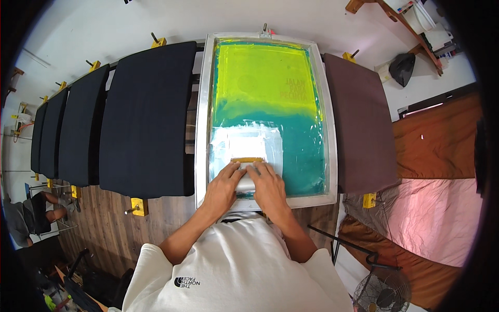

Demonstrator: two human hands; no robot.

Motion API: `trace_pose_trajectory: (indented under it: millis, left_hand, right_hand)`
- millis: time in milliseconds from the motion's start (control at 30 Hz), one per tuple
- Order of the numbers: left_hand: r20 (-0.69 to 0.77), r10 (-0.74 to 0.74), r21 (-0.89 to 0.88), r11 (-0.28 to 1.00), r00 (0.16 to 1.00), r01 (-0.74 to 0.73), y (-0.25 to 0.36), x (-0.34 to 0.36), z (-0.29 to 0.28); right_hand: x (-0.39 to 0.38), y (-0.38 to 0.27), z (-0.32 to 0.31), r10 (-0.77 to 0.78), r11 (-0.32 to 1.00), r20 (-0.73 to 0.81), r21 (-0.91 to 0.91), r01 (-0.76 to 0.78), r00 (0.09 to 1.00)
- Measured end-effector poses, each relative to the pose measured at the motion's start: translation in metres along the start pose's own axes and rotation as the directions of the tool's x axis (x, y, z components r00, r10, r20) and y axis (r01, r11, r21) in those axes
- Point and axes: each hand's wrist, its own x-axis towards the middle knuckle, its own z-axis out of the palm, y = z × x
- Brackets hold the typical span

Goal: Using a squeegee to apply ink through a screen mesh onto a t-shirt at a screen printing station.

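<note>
My left hand and my right hand are side by side, both closed on a squeegee with a brownish-yellow edge, near the lower end of a metal-framed printing screen. The screen is coated yellow-green at the top and teal below. White ink is spread in a patch just beyond the squeegee. The squeegee's underside is hidden.
Black pads line up to the left, a mauve pad to the right, with yellow clamps. Another person is at the far left. A fan stands lower right, beside orange-brown sheeting. A shelf is upper right.
</note>
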Motion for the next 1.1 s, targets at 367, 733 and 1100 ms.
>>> trace_pose_trajectory:
  millis: [367,733,1100]
  left_hand:
    - [0.142,-0.044,-0.131,0.989,0.989,0.063,0.011,-0.006,-0.014]
    - [0.062,0.021,-0.046,0.999,0.998,-0.018,0.008,-0.011,-0.008]
    - [0.136,0.032,-0.016,0.999,0.99,-0.03,0.011,-0.016,-0.009]
  right_hand:
    - [-0.01,-0.007,-0.012,0.002,1.0,0.079,0.026,-0.005,0.997]
    - [-0.017,-0.007,-0.004,0.031,0.999,0.04,0.034,-0.032,0.999]
    - [-0.02,-0.011,-0.016,0.096,0.992,0.203,0.065,-0.111,0.975]
